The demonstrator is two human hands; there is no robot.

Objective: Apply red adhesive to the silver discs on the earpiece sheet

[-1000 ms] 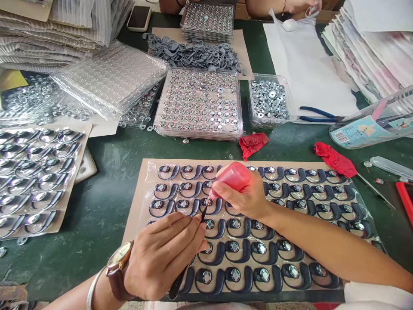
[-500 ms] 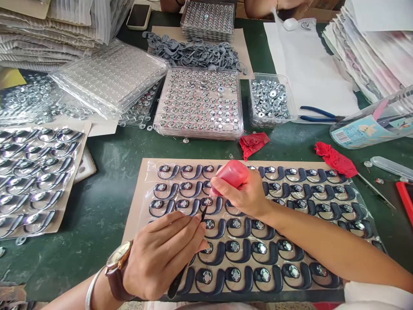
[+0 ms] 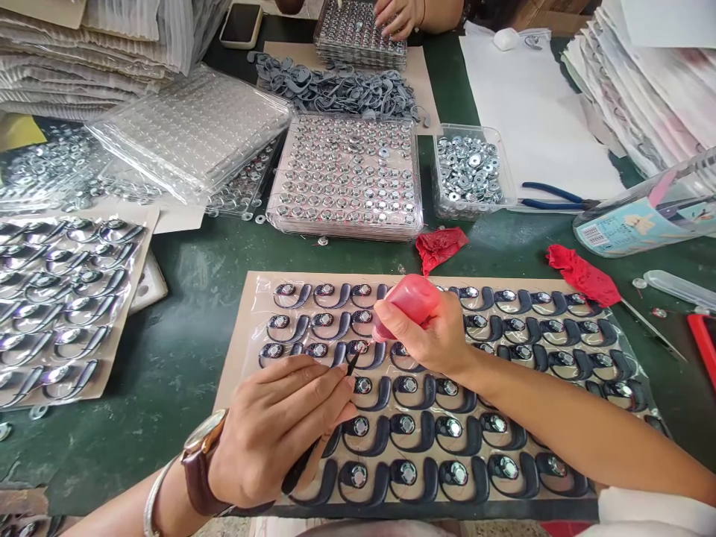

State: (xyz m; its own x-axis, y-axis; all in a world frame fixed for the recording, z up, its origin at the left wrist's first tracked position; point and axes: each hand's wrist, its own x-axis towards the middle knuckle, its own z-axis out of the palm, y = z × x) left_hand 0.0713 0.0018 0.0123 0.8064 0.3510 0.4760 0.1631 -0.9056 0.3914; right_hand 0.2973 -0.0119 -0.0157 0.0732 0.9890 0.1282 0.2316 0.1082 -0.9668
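My right hand (image 3: 433, 335) is wrapped round a soft red squeeze bottle (image 3: 411, 298), tipped with its nozzle end down and to the left. Between the fingers of my left hand (image 3: 285, 425) are black tweezers (image 3: 302, 466). Their tip is at a dark ear-hook piece (image 3: 366, 354) with a round metal part, in the third row of the board. That brown board (image 3: 235, 350) carries rows of such ear-hook pieces under or on clear plastic film. Whether the tweezers' tip grips anything is too small to tell.
Beyond the board stand a stack of trays (image 3: 347, 179) with round metal parts and a clear box (image 3: 503, 142) of washers. Pliers (image 3: 553, 198), red cloths (image 3: 439, 250) and a plastic jar (image 3: 632, 224) lie to the right. Another person's hand (image 3: 400, 16) is over the far tray stack.
My right hand and the bottle have shifted slightly right, away from the tweezers' tip. My left hand has barely moved. The other person's hand has come in over the far trays.
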